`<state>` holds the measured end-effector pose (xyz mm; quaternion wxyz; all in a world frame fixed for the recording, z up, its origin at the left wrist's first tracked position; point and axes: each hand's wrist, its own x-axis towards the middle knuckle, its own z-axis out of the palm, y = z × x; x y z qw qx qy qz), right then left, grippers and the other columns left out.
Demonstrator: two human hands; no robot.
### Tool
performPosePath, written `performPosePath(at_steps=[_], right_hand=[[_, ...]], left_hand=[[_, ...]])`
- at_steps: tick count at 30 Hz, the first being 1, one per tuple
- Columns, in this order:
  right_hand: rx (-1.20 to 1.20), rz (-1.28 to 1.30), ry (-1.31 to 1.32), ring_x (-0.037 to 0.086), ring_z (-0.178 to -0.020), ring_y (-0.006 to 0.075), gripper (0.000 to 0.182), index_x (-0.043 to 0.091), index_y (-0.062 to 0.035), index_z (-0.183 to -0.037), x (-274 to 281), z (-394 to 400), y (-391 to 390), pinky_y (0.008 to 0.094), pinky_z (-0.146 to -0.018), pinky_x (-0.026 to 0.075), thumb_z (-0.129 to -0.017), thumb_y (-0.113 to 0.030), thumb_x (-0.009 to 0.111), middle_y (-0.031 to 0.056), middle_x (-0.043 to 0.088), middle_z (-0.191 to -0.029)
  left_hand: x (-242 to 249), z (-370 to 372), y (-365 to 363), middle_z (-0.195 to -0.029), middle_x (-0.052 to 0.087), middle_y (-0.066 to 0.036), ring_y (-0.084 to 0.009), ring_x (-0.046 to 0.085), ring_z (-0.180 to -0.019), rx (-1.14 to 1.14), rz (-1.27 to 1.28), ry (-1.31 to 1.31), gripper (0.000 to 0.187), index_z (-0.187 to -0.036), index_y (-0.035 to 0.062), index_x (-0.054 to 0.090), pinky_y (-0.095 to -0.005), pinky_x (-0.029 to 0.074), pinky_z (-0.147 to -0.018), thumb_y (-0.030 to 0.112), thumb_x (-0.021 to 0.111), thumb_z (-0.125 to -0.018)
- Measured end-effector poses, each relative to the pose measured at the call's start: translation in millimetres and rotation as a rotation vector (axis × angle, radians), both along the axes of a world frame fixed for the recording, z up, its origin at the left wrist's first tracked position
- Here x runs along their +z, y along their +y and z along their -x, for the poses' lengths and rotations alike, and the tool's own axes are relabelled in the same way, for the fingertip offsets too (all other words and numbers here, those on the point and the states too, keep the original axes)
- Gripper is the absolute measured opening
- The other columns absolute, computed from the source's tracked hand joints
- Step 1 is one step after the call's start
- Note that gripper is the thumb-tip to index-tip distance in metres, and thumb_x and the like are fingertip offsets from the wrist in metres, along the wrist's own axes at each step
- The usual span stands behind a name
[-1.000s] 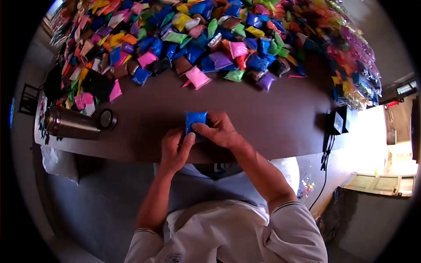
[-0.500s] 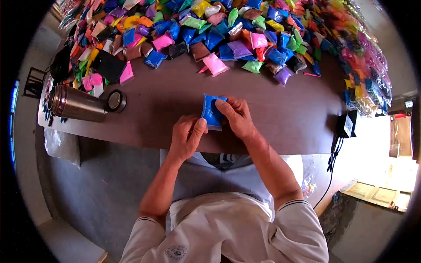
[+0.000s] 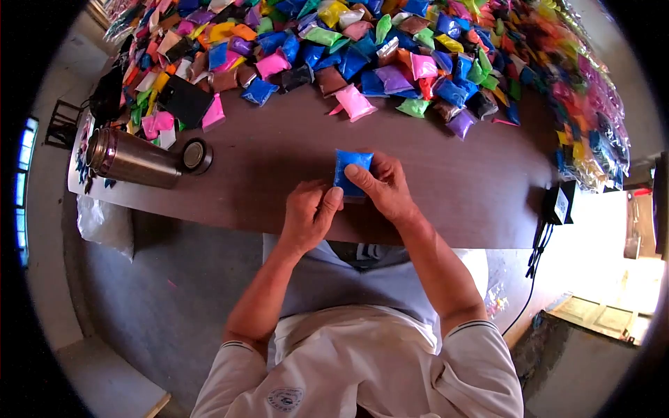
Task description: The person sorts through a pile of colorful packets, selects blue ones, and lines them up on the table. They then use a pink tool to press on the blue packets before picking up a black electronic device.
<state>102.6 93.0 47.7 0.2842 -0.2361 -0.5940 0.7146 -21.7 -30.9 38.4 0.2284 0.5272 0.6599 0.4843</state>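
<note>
A small blue packet (image 3: 352, 167) lies on the dark brown table (image 3: 279, 174) near its front edge. My right hand (image 3: 383, 188) presses on its right side with the thumb across it. My left hand (image 3: 310, 212) pinches its lower left corner with the thumb. Both hands grip the same packet. A pink packet (image 3: 355, 103) lies alone a little beyond it.
A big heap of coloured packets (image 3: 390, 49) covers the far half of the table. A steel flask (image 3: 132, 159) lies on its side at the left, with its lid (image 3: 195, 155) beside it. A black box with cables (image 3: 557, 203) sits at the right edge.
The blue packet and both hands have stayed together on the table; the packet was tilted half a second ago and now lies more upright. The view has shifted slightly.
</note>
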Motion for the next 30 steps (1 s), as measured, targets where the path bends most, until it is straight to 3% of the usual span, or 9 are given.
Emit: performPosePath(at_steps=[4,6,9,13,20,23,25,27,30], right_hand=[[0.049,-0.017,-0.018,0.047,-0.067,0.0045,0.021,0.061,-0.0050,-0.081,-4,-3,4,0.0243,-0.057,0.040,-0.088,-0.023,0.069,-0.0058,0.054,-0.072],[0.045,-0.025,-0.019,0.047,-0.066,0.0047,0.019,0.060,-0.0043,-0.080,-3,-3,4,0.0247,-0.056,0.039,-0.088,-0.019,0.068,-0.0063,0.054,-0.071],[0.103,-0.137,0.008,0.047,-0.067,0.0053,0.015,0.059,-0.0036,-0.080,-3,-4,7,0.0253,-0.057,0.040,-0.088,-0.015,0.066,-0.0060,0.053,-0.071],[0.193,-0.180,-0.064,0.048,-0.070,0.0062,0.012,0.060,-0.0028,-0.083,-6,-5,9,0.0253,-0.061,0.041,-0.087,-0.013,0.064,-0.0046,0.056,-0.074],[0.108,-0.023,-0.021,0.050,-0.073,0.0063,0.015,0.062,-0.0035,-0.092,4,-6,6,0.0237,-0.066,0.042,-0.090,-0.018,0.063,-0.0031,0.059,-0.082],[0.031,-0.039,-0.041,0.050,-0.072,0.0062,0.017,0.061,-0.0035,-0.093,-5,-6,7,0.0241,-0.065,0.042,-0.091,-0.020,0.062,-0.0032,0.058,-0.082],[-0.029,-0.047,-0.039,0.050,-0.072,0.0062,0.018,0.061,-0.0034,-0.094,-7,-3,8,0.0245,-0.065,0.042,-0.092,-0.021,0.062,-0.0032,0.058,-0.081],[-0.130,0.183,0.042,0.051,-0.071,0.0061,0.019,0.060,-0.0033,-0.097,-2,4,9,0.0257,-0.062,0.043,-0.092,-0.021,0.062,-0.0022,0.058,-0.079],[-0.129,0.094,-0.047,0.054,-0.069,0.0100,0.021,0.059,-0.0015,-0.099,9,18,9,0.0259,-0.059,0.045,-0.088,-0.019,0.064,0.0009,0.059,-0.078]], left_hand=[[3,-2,2,-0.069,0.060,-0.009,-0.0199,0.059,-0.065,-0.032,-0.009,0.096,0.043,-0.075,0.0009,0.060,-0.0345,0.045,-0.060,0.035,0.047,-0.098],[5,-5,4,-0.067,0.060,-0.010,-0.0286,0.056,-0.064,0.026,-0.042,0.062,0.039,-0.066,0.0041,0.059,-0.0379,0.043,-0.062,0.028,0.051,-0.095],[6,-4,3,-0.067,0.060,-0.010,-0.0291,0.057,-0.063,0.054,-0.009,-0.032,0.038,-0.066,0.0041,0.059,-0.0378,0.043,-0.063,0.028,0.050,-0.096],[6,-1,2,-0.069,0.060,-0.009,-0.0216,0.060,-0.065,0.020,-0.015,0.032,0.042,-0.075,0.0015,0.061,-0.0352,0.045,-0.060,0.034,0.047,-0.098],[10,-3,3,-0.069,0.060,-0.010,-0.0244,0.059,-0.067,0.043,-0.015,-0.027,0.041,-0.073,0.0023,0.061,-0.0367,0.044,-0.062,0.033,0.048,-0.098],[10,-4,5,-0.063,0.057,-0.010,-0.0287,0.055,-0.058,0.060,-0.112,0.011,0.035,-0.067,0.0029,0.057,-0.0380,0.043,-0.054,0.026,0.054,-0.093],[10,-4,5,-0.060,0.053,-0.011,-0.0293,0.053,-0.056,0.060,-0.084,0.161,0.034,-0.064,0.0035,0.054,-0.0387,0.042,-0.054,0.024,0.059,-0.090],[5,-5,6,-0.059,0.051,-0.011,-0.0305,0.052,-0.056,0.065,-0.090,0.203,0.033,-0.061,0.0046,0.051,-0.0399,0.040,-0.056,0.023,0.062,-0.086],[5,-8,6,-0.062,0.054,-0.012,-0.0312,0.055,-0.059,0.070,-0.166,0.334,0.031,-0.063,0.0031,0.052,-0.0402,0.043,-0.057,0.021,0.065,-0.084]])
